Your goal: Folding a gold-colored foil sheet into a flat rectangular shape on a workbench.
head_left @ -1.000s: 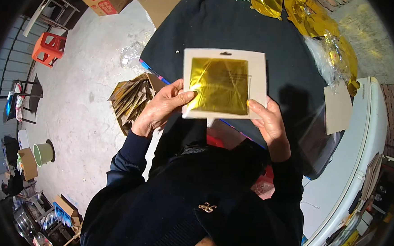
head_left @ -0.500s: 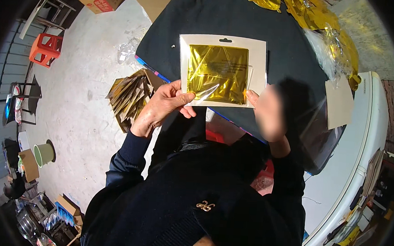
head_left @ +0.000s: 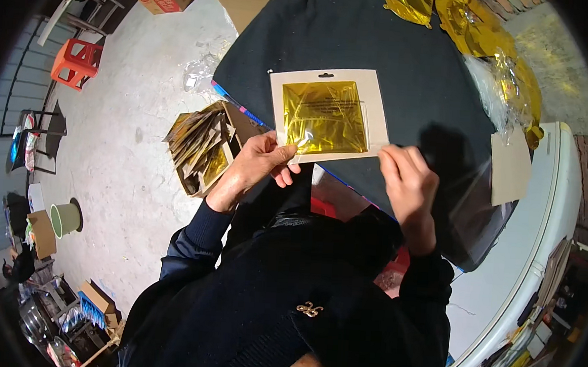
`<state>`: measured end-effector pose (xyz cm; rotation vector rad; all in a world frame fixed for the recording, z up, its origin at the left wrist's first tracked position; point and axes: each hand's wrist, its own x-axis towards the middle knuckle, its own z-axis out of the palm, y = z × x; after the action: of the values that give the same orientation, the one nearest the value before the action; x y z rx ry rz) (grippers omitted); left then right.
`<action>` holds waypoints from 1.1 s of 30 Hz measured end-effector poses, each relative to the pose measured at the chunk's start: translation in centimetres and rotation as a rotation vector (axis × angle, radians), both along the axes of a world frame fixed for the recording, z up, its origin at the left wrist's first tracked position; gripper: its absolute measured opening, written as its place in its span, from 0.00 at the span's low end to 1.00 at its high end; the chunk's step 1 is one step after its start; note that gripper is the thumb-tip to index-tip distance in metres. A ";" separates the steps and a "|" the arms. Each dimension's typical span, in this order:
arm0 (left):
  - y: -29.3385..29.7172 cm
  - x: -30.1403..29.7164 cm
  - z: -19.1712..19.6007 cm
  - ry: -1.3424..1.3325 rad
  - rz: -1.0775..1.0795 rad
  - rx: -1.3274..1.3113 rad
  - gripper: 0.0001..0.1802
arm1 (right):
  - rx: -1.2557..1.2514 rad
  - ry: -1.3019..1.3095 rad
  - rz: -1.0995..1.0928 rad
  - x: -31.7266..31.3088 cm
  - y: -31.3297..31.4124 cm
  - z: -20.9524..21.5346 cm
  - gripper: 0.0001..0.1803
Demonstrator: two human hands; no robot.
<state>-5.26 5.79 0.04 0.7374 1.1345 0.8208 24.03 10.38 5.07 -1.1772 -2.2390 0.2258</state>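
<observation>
Across the black cloth-covered table (head_left: pixel 410 49), crumpled gold foil sheets (head_left: pixel 478 26) lie along its far edge, a plain tan card (head_left: pixel 510 166) rests at its right edge, and a brown cardboard box of cream-and-gold packets (head_left: pixel 202 147) stands on the floor just left of it. At the table's near edge lies a square cream card packet with a gold foil window (head_left: pixel 326 115). The left hand (head_left: pixel 258 168) pinches its near left corner between thumb and fingers, while the right hand (head_left: pixel 408 180), fingers curled together, touches its near right corner.

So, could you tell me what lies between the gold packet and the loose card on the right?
In the head view, only bare black cloth lies between the gold packet and the loose card.
</observation>
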 end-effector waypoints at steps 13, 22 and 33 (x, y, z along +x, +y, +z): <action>-2.2 -0.9 -1.7 -0.137 0.214 0.134 0.12 | 0.110 0.514 1.742 7.5 -10.3 19.0 0.09; -10.2 -16.6 -14.0 0.716 1.060 0.401 0.09 | -0.051 0.455 1.416 2.6 -6.6 19.8 0.09; -15.3 -21.3 -19.1 1.784 0.314 0.440 0.14 | -0.175 0.097 1.300 -0.7 -2.0 16.2 0.17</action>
<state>-26.60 -9.55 -19.06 1.8126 2.7232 0.5219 23.35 8.38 21.28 0.3883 -2.5745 0.9434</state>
